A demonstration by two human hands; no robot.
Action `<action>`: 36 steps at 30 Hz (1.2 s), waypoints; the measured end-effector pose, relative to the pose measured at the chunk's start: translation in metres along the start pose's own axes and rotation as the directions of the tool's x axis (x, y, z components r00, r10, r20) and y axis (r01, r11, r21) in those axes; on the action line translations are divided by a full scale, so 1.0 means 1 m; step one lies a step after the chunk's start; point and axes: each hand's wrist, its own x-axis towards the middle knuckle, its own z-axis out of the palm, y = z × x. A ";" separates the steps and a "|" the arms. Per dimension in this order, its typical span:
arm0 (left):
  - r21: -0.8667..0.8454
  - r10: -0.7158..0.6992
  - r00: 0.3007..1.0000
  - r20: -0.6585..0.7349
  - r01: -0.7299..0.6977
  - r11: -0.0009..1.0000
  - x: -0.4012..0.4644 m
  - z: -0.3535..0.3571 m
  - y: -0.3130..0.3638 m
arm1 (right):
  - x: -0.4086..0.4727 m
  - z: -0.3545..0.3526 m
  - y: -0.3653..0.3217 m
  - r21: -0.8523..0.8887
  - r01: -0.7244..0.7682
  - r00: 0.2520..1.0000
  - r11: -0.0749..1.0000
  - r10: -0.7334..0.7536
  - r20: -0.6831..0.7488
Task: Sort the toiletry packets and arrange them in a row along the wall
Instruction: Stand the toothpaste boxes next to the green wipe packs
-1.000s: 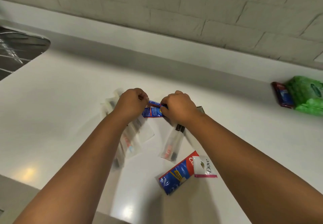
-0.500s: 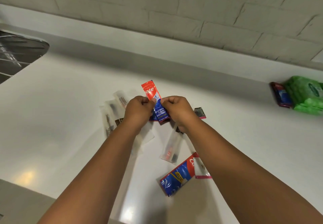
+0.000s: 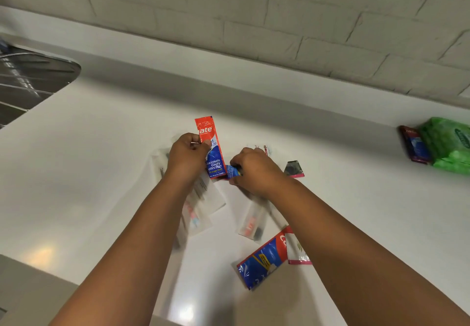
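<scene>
My left hand (image 3: pixel 187 154) pinches a red and blue toothpaste sachet (image 3: pixel 210 145) and holds it upright above the white counter (image 3: pixel 89 168). My right hand (image 3: pixel 254 169) grips a second blue sachet (image 3: pixel 232 171) low beside the first one. Clear toothbrush packets (image 3: pixel 250 225) and more clear packets (image 3: pixel 201 198) lie under my forearms. Another red and blue toothpaste sachet (image 3: pixel 262 259) lies nearer me, with a white and pink sachet (image 3: pixel 297 252) partly hidden by my right arm. A small dark sachet (image 3: pixel 293 169) lies right of my right hand.
A red and blue packet (image 3: pixel 413 147) and a green wipes pack (image 3: pixel 449 144) lie at the far right by the wall ledge (image 3: pixel 229 63). A steel sink drainer (image 3: pixel 28 81) is at the left. The counter's front edge (image 3: pixel 38 262) runs at lower left.
The two hands have parted: my left keeps the red and blue sachet raised and fully unfolded, while my right has dropped to the right with a second blue sachet.
</scene>
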 end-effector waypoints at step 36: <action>0.007 -0.036 0.894 0.447 0.037 0.999 -0.088 0.230 0.028 | -0.177 -0.077 0.206 0.968 -0.120 0.758 0.221 0.650 -0.055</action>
